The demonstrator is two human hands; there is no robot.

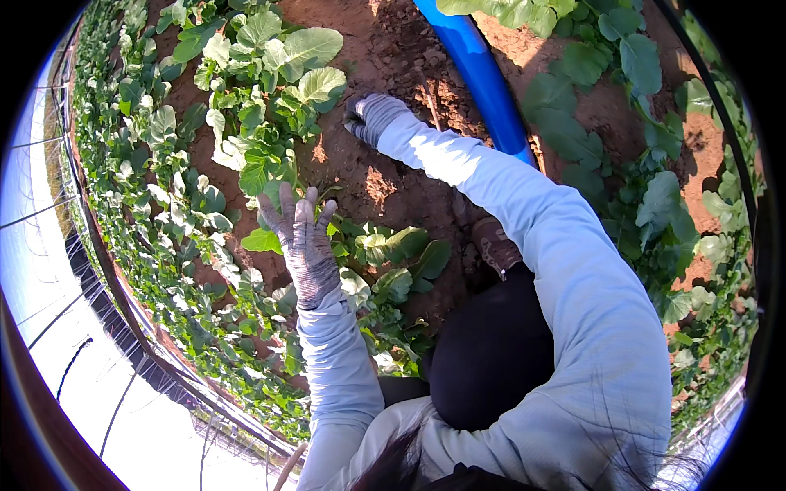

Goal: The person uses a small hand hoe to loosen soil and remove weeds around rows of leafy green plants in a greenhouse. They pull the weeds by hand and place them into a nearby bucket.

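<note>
My dark knee (491, 352) lies nearest. Beyond, my right grip (372, 114) reaches far ahead, pressed on bare soil (385, 188), fingers seemingly curled together. My left grip (303, 241), fingers spread and empty, hovers over the leafy seedling (393, 250) just to its right.

1. Leafy green plant (270, 98): broad, pale-veined leaves, rooted upright in reddish-brown soil, standing just left of the right hand's (372, 116) gloved fingers.
2. Low green plant (393, 262): darker, glossy leaves spread close to the soil, just right of the open, gloved left hand (304, 245).
</note>
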